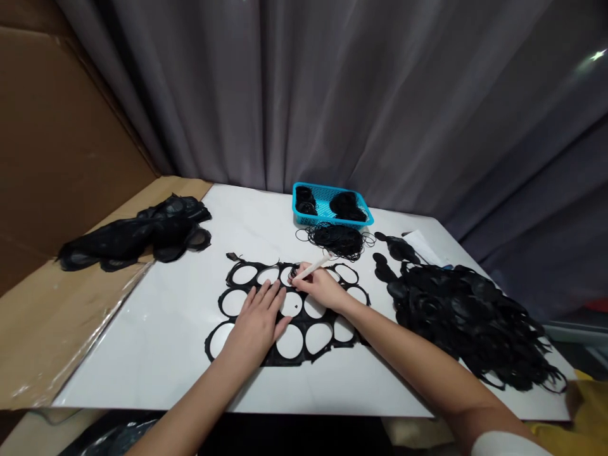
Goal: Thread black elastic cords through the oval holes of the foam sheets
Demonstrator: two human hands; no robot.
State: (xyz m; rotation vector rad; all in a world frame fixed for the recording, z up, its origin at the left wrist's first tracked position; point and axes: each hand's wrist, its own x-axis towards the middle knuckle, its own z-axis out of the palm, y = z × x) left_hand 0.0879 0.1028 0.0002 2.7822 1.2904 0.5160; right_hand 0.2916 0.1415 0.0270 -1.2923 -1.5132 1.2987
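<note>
A flat black sheet with rows of round holes (294,329) lies on the white table in front of me. My left hand (261,313) rests on the sheet with fingers stretched out, pressing over its left middle part. My right hand (320,286) is closed round a slim white pen-like tool (313,265). The tool slants down to the left, its lower end at a hole in the sheet's top row. Thin black loops (293,273) show by the fingertips there; whether they are attached to the sheet I cannot tell.
Behind the sheet stands a blue basket (332,221) with black pieces inside. Thin black rings (337,239) lie heaped before it. A large pile of black scraps (465,316) covers the right side. More black sheets (142,234) lie at left, partly on brown cardboard (95,297).
</note>
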